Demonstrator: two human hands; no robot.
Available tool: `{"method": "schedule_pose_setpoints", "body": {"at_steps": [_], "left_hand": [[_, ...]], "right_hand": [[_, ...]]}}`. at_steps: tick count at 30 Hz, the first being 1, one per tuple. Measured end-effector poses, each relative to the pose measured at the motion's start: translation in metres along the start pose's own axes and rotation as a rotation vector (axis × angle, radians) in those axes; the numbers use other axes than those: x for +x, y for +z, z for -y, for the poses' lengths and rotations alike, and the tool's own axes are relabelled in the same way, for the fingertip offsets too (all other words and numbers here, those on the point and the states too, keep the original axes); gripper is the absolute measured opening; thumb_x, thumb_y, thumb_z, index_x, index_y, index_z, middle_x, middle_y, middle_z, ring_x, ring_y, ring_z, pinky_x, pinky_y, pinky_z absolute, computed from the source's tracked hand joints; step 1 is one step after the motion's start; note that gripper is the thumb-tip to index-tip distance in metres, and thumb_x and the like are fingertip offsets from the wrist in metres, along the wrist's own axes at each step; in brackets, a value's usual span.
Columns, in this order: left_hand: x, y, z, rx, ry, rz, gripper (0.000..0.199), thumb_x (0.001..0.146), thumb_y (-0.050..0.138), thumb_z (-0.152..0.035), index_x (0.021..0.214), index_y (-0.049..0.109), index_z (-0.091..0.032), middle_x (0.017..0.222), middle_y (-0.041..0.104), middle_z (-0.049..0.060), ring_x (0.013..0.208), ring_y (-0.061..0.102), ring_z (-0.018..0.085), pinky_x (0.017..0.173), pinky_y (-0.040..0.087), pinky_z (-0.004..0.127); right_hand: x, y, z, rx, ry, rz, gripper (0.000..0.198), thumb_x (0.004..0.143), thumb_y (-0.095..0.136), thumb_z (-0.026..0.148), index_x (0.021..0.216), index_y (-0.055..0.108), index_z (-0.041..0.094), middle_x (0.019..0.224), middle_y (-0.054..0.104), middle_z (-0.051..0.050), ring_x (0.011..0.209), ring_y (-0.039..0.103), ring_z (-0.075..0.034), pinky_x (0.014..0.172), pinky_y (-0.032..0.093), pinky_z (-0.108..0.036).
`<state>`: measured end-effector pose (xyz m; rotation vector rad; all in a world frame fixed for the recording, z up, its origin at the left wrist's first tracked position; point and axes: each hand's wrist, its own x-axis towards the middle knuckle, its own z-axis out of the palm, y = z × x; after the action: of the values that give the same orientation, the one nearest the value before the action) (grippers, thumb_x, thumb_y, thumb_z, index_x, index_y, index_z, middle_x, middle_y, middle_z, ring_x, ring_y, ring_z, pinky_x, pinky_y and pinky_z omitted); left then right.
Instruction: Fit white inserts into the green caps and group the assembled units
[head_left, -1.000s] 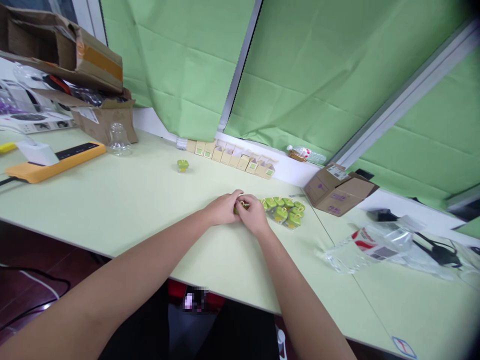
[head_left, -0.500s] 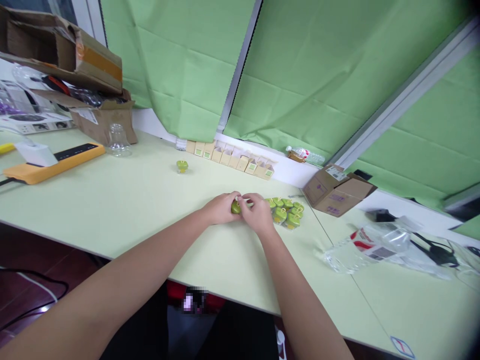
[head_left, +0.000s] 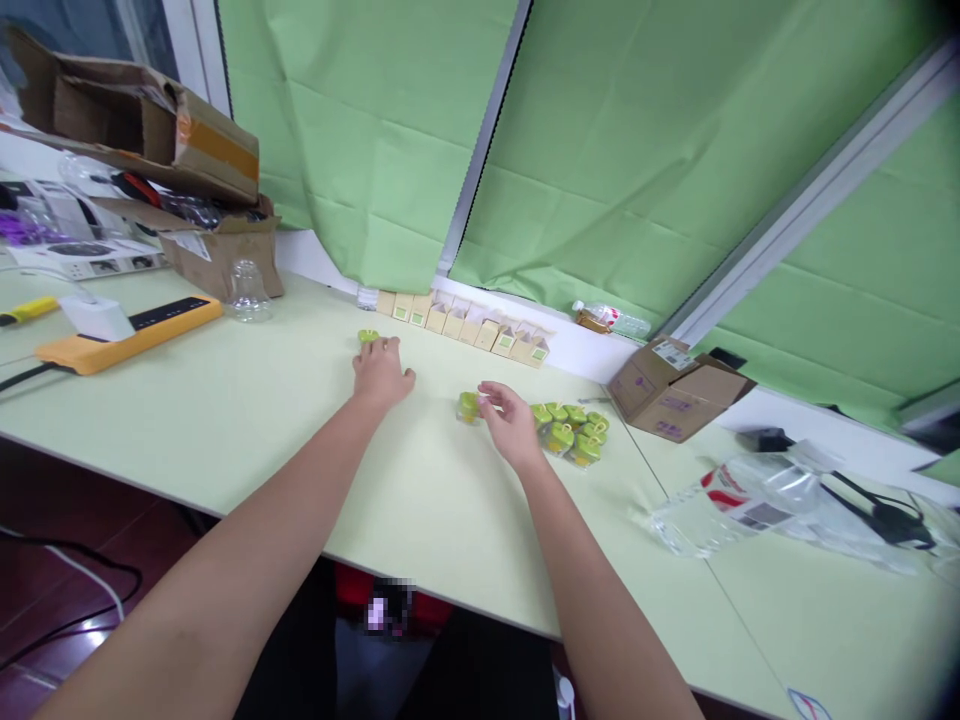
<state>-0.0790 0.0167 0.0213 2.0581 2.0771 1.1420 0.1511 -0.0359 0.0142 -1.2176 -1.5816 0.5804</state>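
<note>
in the head view, the left hand was spread and unclenched, its thumb well away from its fingers, which reached to a small tub with a green lid; contact could not be told. the right hand curled loosely at the edge of another tub, between the hands on the table; whether it gripped could not be told. more tubs clustered just right of the right hand, and small boxes stood in a row beyond both hands.
</note>
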Motion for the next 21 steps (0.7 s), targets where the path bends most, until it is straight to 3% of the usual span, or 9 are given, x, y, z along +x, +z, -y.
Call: {"method": "schedule_pose_setpoints", "body": {"at_steps": [2,5,7,10,14,18,21], "left_hand": [[-0.010,-0.003,-0.016,-0.119,0.182,-0.073,0.048,0.085,0.055,-0.029,0.132,0.051,-0.019,0.135,0.053,0.015,0.130,0.044,0.032,0.111,0.035,0.048],[-0.036,0.007,-0.047,-0.232,0.577,0.137,0.046,0.086,0.055,-0.029,0.132,0.054,-0.025,0.139,0.051,0.009,0.132,0.042,0.027,0.112,0.036,0.042],[-0.047,0.021,-0.059,-0.182,0.720,0.283,0.035,0.083,0.058,-0.027,0.117,0.064,-0.026,0.137,0.052,0.009,0.127,0.046,0.029,0.107,0.039,0.045],[-0.042,0.038,-0.049,-0.115,0.645,0.318,0.026,0.082,0.053,-0.015,0.100,0.069,-0.024,0.125,0.058,0.010,0.118,0.051,0.029,0.097,0.046,0.044],[-0.010,0.039,-0.002,-0.068,0.363,0.206,0.025,0.075,0.054,-0.009,0.089,0.071,-0.022,0.120,0.060,0.010,0.118,0.051,0.029,0.102,0.045,0.042],[0.008,0.033,0.032,0.021,0.146,0.066,0.025,0.072,0.056,-0.007,0.087,0.070,-0.021,0.128,0.059,0.010,0.125,0.048,0.029,0.112,0.035,0.048],[0.007,0.029,0.033,0.063,0.061,0.009,0.030,0.071,0.055,-0.004,0.094,0.068,-0.018,0.137,0.052,0.014,0.136,0.038,0.034,0.117,0.020,0.061]], "right_hand": [[0.001,0.003,0.002,0.166,-0.002,-0.038,0.034,0.083,0.057,0.042,0.108,0.062,0.020,0.116,0.068,-0.011,0.097,0.066,-0.020,0.077,0.058,-0.035],[0.002,-0.005,-0.005,0.160,0.066,-0.128,0.030,0.082,0.055,0.041,0.100,0.063,0.018,0.106,0.069,-0.011,0.091,0.067,-0.020,0.075,0.059,-0.036],[0.002,-0.013,-0.012,0.071,0.107,-0.157,0.028,0.081,0.054,0.038,0.098,0.064,0.018,0.102,0.070,-0.010,0.086,0.066,-0.020,0.071,0.058,-0.035],[0.001,-0.022,-0.017,-0.095,0.098,-0.175,0.029,0.082,0.051,0.036,0.101,0.064,0.018,0.101,0.071,-0.009,0.084,0.066,-0.020,0.071,0.056,-0.034],[-0.002,-0.029,-0.008,-0.378,0.003,-0.201,0.028,0.089,0.045,0.033,0.102,0.065,0.019,0.100,0.071,-0.009,0.085,0.065,-0.020,0.080,0.052,-0.034],[-0.006,-0.043,0.000,-0.782,-0.111,-0.275,0.030,0.089,0.043,0.024,0.105,0.068,0.018,0.106,0.070,-0.011,0.104,0.057,-0.027,0.096,0.042,-0.043],[-0.007,-0.060,-0.006,-1.007,-0.030,-0.407,0.033,0.085,0.047,0.023,0.108,0.069,0.015,0.117,0.066,-0.015,0.115,0.048,-0.034,0.097,0.035,-0.051]]}}
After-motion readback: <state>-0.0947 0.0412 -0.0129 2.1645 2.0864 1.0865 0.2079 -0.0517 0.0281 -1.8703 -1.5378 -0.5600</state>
